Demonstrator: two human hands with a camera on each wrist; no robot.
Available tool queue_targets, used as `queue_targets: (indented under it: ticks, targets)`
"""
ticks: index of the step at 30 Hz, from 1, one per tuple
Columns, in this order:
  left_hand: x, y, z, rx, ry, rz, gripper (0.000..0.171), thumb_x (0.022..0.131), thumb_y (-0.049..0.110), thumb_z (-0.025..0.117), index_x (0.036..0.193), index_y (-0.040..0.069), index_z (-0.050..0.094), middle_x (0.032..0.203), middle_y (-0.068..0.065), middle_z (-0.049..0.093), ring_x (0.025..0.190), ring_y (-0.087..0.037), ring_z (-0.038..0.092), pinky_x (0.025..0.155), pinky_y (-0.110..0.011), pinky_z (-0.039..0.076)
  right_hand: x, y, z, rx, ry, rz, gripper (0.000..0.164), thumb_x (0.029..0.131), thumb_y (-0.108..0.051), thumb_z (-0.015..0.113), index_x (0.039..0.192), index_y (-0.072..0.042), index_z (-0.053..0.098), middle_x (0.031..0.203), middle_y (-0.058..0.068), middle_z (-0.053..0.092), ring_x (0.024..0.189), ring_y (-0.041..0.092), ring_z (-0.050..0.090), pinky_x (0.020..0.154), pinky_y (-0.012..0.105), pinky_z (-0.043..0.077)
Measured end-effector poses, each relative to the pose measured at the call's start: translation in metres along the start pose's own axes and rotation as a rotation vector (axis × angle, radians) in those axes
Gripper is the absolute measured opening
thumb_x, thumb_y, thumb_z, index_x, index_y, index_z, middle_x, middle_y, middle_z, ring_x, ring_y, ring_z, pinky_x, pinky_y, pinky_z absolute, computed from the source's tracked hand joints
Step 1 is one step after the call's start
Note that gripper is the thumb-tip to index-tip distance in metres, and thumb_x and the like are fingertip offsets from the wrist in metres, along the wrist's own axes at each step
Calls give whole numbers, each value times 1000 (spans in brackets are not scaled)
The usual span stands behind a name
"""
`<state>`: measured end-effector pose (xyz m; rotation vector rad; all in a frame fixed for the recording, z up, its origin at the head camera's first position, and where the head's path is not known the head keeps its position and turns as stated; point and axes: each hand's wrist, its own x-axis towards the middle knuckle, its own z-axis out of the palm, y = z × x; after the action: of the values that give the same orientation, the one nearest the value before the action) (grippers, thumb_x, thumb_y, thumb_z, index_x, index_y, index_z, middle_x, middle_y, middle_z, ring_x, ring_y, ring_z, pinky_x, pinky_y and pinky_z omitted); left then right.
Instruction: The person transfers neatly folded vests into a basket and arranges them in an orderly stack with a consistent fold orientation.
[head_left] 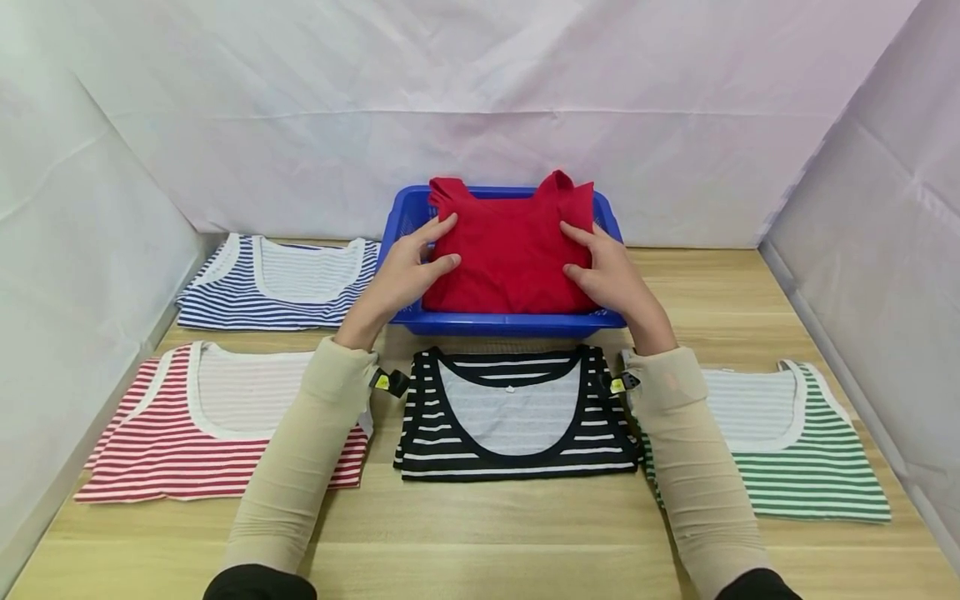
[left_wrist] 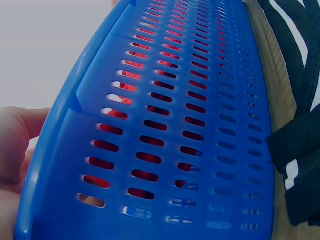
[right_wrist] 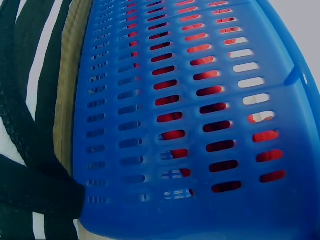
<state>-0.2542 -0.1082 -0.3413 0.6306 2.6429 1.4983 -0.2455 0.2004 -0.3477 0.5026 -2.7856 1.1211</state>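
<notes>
A folded red tank top (head_left: 506, 254) is in the blue plastic basket (head_left: 495, 323), its shoulder straps standing above the far rim. My left hand (head_left: 408, 265) holds its left side, thumb and index finger showing on the front. On the opposite side my right hand (head_left: 609, 267) grips it the same way. The other fingers of both hands are mostly hidden. In the left wrist view, part of the left hand (left_wrist: 15, 145) shows past the rim, and red cloth appears through the slots of the basket wall (left_wrist: 165, 120). The right wrist view shows only the slotted basket wall (right_wrist: 190, 120), not the hand.
A folded black-and-white striped top (head_left: 517, 467) lies just in front of the basket. Blue-striped (head_left: 247, 312) and red-striped (head_left: 180, 467) tops lie on the left, a green-striped top (head_left: 817, 479) on the right. White cloth walls (head_left: 480, 83) surround the wooden table (head_left: 480, 542).
</notes>
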Motion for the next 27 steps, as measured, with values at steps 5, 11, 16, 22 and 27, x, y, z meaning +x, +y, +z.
queue_targets:
  ticks: [5,11,16,22,27]
  targets:
    - [0,0,1,16,-9,-8,61,94,29,59,150,24,35,153,6,22,136,-13,25,98,-26,36,-1,2,1,-23,-8,-3,60,90,-6,59,147,-9,40,151,9,27,132,27,29,96,46,37]
    - [0,-1,1,33,-29,-29,62,94,31,58,150,25,34,153,7,21,137,-14,23,98,-27,37,1,1,1,-60,-16,-2,60,90,-8,59,147,-8,40,152,9,25,134,27,26,98,46,36]
    - [1,0,0,50,-42,-37,63,94,33,58,151,27,32,153,9,19,137,-14,22,97,-28,37,2,0,1,-102,-25,-2,60,91,-10,59,147,-9,39,153,9,22,136,25,22,99,46,34]
    - [1,1,1,62,-73,-35,64,95,34,57,152,26,30,154,11,17,137,-16,23,97,-27,37,2,0,0,-124,-40,3,60,91,-9,58,148,-9,38,153,9,22,136,27,22,99,48,34]
    - [0,0,1,71,-82,-45,64,95,33,57,152,25,29,154,9,17,136,-18,25,96,-28,38,2,0,3,-158,-53,-1,60,92,-10,58,148,-9,38,154,8,21,136,27,24,98,48,35]
